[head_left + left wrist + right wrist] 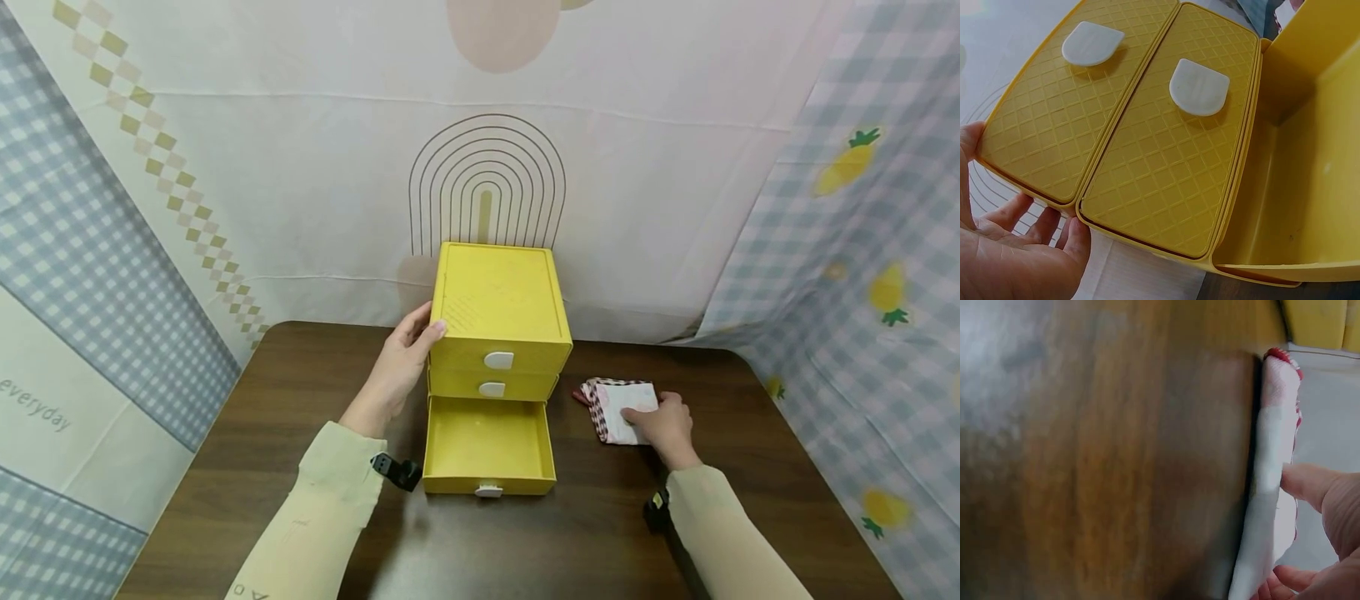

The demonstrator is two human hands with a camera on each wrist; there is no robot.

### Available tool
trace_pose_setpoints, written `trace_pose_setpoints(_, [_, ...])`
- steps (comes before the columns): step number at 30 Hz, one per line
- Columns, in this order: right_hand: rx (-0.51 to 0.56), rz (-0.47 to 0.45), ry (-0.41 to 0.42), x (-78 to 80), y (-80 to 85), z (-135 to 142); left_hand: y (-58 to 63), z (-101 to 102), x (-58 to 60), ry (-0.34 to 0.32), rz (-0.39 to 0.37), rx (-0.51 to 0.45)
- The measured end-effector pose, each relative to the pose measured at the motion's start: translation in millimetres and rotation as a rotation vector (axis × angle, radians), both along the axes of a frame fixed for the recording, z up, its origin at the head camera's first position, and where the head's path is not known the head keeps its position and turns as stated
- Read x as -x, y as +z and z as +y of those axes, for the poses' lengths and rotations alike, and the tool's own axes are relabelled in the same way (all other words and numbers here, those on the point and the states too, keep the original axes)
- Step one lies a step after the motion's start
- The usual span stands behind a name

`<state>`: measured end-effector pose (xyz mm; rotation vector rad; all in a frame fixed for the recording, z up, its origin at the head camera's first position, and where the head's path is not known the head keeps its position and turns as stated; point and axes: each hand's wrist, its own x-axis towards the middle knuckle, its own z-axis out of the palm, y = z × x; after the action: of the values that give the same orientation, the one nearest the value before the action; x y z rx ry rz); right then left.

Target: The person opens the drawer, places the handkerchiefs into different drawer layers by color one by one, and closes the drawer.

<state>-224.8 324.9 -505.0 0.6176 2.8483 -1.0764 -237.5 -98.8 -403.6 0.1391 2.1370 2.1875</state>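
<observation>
A yellow drawer unit (501, 292) stands on the table, its bottom drawer (489, 483) pulled out and bare inside. My left hand (402, 358) grips the unit's upper left edge. In the left wrist view, that hand's thumb and bent fingers (1041, 228) lie around the edge beside two closed drawer fronts (1160, 162) with white pulls. Right of the unit lies a folded cloth (611, 408), white and pink with a dark checked border. My right hand (667, 425) pinches its right side, thumb on top. The cloth (1266, 456) appears edge-on in the right wrist view.
The brown wooden table (300, 467) runs up to a white patterned curtain (315, 192) behind the unit. Checked curtains (900, 350) hang at both sides. A small dark red strip (580, 397) sticks out by the cloth's left edge.
</observation>
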Motion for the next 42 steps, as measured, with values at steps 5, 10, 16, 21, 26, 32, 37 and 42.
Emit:
trace_pose_setpoints(5, [-0.017,-0.059,0.016,3.0,4.9,0.4,0.3,-0.2,0.1,0.003,0.004,-0.007])
trace_pose_setpoints(10, [0.003,-0.098,0.025,2.8,7.5,0.0,0.1,-0.7,0.3,-0.003,0.001,-0.019])
trace_pose_setpoints(16, [-0.089,-0.075,0.039,2.7,8.0,-5.1,0.1,-0.2,0.1,-0.007,-0.007,-0.023])
trace_pose_setpoints(21, [-0.190,-0.048,0.068,2.8,8.9,-11.1,-0.2,-0.1,0.0,-0.001,-0.003,-0.018])
trace_pose_setpoints(26, [-0.227,-0.023,0.090,1.1,8.8,-13.0,-0.4,0.1,-0.2,0.005,0.001,-0.022])
trace_pose_setpoints(32, [-0.206,-0.003,0.139,-3.6,8.5,-11.5,-1.0,-0.9,-0.3,0.010,0.000,-0.013])
trace_pose_setpoints(37, [-0.074,0.001,0.150,-11.4,16.0,-9.4,-1.3,-0.6,0.2,0.001,0.007,-0.015])
trace_pose_setpoints(42, [0.063,0.063,0.187,-23.0,31.0,-10.2,-0.3,-0.5,0.6,0.000,0.007,-0.018])
